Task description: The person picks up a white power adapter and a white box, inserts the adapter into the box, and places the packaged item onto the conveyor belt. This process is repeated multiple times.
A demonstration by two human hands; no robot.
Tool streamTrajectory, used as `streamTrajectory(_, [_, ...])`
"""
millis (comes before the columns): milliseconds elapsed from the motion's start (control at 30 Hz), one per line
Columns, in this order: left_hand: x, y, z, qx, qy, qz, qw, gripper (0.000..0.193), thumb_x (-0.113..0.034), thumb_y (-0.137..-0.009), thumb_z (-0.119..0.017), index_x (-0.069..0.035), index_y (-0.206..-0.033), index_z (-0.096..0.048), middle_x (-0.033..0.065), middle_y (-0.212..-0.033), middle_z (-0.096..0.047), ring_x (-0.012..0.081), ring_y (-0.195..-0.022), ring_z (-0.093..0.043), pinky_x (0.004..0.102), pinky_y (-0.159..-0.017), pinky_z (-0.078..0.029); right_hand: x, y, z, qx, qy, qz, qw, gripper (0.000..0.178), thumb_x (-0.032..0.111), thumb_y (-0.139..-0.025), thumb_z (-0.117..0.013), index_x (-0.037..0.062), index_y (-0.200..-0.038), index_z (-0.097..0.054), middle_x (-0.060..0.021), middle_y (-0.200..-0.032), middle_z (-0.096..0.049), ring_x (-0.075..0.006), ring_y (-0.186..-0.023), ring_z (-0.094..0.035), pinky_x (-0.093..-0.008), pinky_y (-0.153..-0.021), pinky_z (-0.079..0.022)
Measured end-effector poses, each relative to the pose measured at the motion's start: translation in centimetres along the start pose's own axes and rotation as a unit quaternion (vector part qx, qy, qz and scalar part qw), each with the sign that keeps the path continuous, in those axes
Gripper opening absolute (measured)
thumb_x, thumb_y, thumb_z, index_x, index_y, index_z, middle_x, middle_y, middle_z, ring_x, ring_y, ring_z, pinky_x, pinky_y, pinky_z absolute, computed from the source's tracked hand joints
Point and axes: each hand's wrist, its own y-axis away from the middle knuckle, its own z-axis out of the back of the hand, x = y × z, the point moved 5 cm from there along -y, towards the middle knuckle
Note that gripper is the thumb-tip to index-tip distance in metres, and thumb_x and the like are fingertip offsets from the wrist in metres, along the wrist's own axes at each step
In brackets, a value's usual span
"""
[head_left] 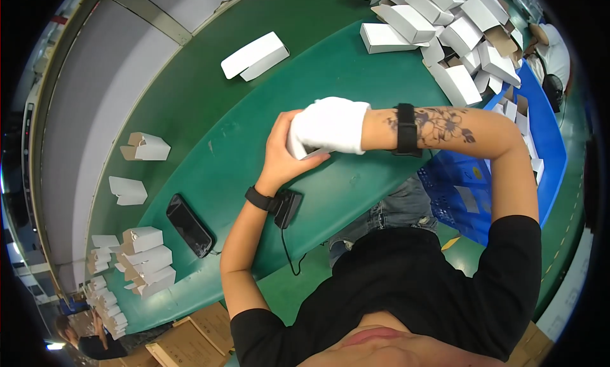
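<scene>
On your left, rowed white cardboard boxes (149, 259) with raised flaps look dealt with. Your bare left hand (283, 156) grasps a mostly hidden smooth white piece (294, 146) above the glossy green table (356, 68); your right hand (333, 122), swathed in soft white fabric, hides its fingers, so their grip can't be told. Rightward, jumbled white rectangular cartons (406, 24) seem left to do.

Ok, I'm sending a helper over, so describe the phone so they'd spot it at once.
Find the green table. Toward its left end, between the left forearm and the stacked boxes, lies the phone. It is black and flat, while those boxes are white.
</scene>
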Motion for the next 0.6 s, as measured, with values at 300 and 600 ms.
streamTrajectory(300, [2.3,1.2,13.3,-0.204,0.042,0.097,0.973,0.056,-0.013,-0.071,-0.078,-0.003,-0.116,-0.046,0.0074,-0.107,-0.055,0.0178,-0.095,-0.054,0.0317,-0.085,-0.045,-7.7,-7.9,8.1,-0.392,0.018,0.029,0.919,0.039,0.034,-0.066,-0.071,0.0105,-0.097,-0.064,-0.0134,-0.093,-0.065,-0.0276,-0.08,-0.064,-0.0367,-0.065,-0.05])
streamTrajectory(600, [14.3,0.8,22.4,-0.298,0.127,0.166,0.931,0.062,-0.003,-0.078,-0.07,-0.004,-0.129,-0.035,0.0085,-0.12,-0.049,0.0184,-0.107,-0.049,0.032,-0.095,-0.039,-12.2,-15.6,0.4,-0.009,0.084,-0.156,0.984,0.071,0.038,-0.059,-0.075,0.009,-0.119,-0.051,-0.0128,-0.093,-0.065,-0.0309,-0.085,-0.065,-0.0429,-0.07,-0.05])
